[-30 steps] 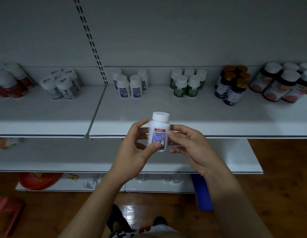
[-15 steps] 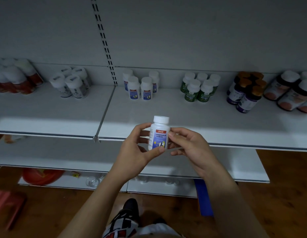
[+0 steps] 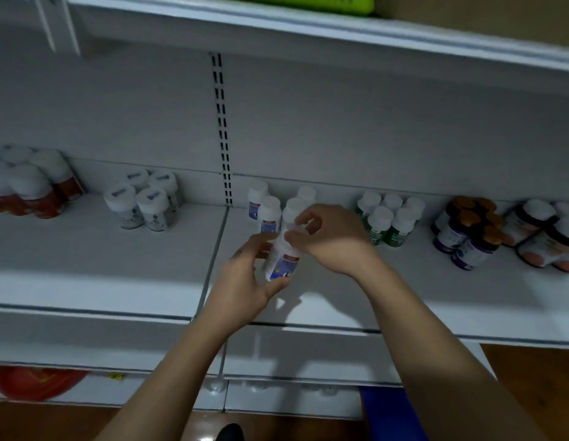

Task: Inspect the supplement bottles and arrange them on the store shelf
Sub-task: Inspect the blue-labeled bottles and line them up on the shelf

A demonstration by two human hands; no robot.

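Observation:
A white supplement bottle (image 3: 283,261) with a blue and red label is held over the white shelf (image 3: 356,300), just in front of a group of matching white bottles (image 3: 269,211). My left hand (image 3: 245,281) grips the lower body of the bottle from the left and below. My right hand (image 3: 327,237) reaches over from the right and its fingers curl round the bottle's white cap. The frame is blurred, so the bottle's exact tilt is unclear.
Along the same shelf stand red-labelled bottles (image 3: 31,186) at far left, grey-labelled white bottles (image 3: 146,202), green bottles (image 3: 391,221), purple bottles with orange caps (image 3: 467,230) and dark-collared bottles (image 3: 547,237) at far right. An upper shelf (image 3: 308,30) overhangs. Lower shelves sit below.
Both hands carried the bottle forward from in front of the shelf edge to over the shelf, close to the matching bottles. My right hand shifted up to the cap. The view tilted upward.

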